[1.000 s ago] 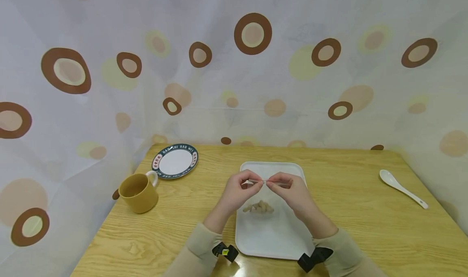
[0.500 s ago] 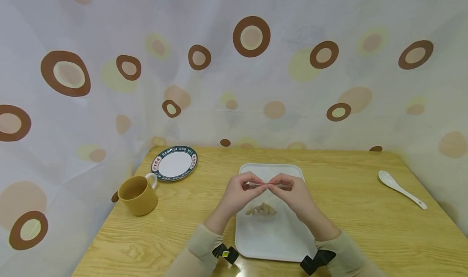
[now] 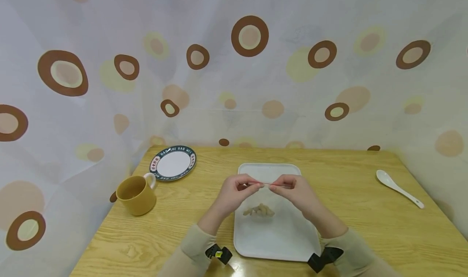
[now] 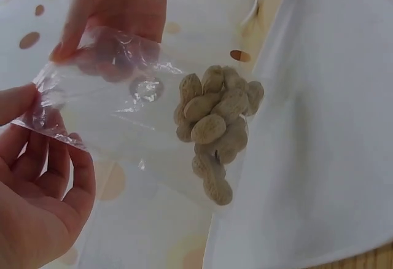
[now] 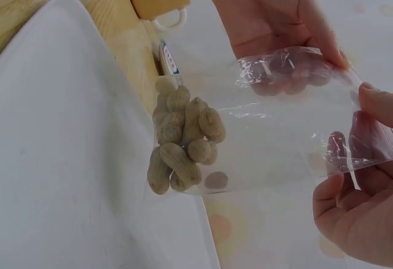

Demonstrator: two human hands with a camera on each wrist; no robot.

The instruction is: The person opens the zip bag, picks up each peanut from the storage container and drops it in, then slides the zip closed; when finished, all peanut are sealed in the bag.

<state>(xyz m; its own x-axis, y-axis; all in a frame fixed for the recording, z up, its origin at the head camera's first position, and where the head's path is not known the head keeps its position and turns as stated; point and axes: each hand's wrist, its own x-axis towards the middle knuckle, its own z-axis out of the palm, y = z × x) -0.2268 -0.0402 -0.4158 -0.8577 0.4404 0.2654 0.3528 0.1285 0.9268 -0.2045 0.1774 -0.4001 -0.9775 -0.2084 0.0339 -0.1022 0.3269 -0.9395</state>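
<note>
A clear plastic zip bag (image 4: 123, 97) with a red line along its top edge hangs over the white tray (image 3: 274, 244). Several unshelled peanuts (image 5: 184, 140) lie at its bottom. My left hand (image 3: 234, 193) pinches the bag's top edge between thumb and fingers. Opposite it, my right hand (image 3: 296, 193) pinches the same edge, a small gap between the thumb tips. In the left wrist view the left hand (image 4: 49, 189) is low at the left and the right hand (image 4: 123, 11) is above. Whether the seal is fully closed cannot be told.
A yellow mug (image 3: 137, 200) with a white handle stands at the table's left. Behind it lies a white plate (image 3: 173, 164) with a dark green lettered rim. A white spoon (image 3: 398, 187) rests at the right. A patterned curtain (image 3: 274, 78) surrounds the table's back.
My thumbs came together along the bag's top edge half a second ago and are now slightly apart again. The bag of peanuts has shifted a little; the other things stay put.
</note>
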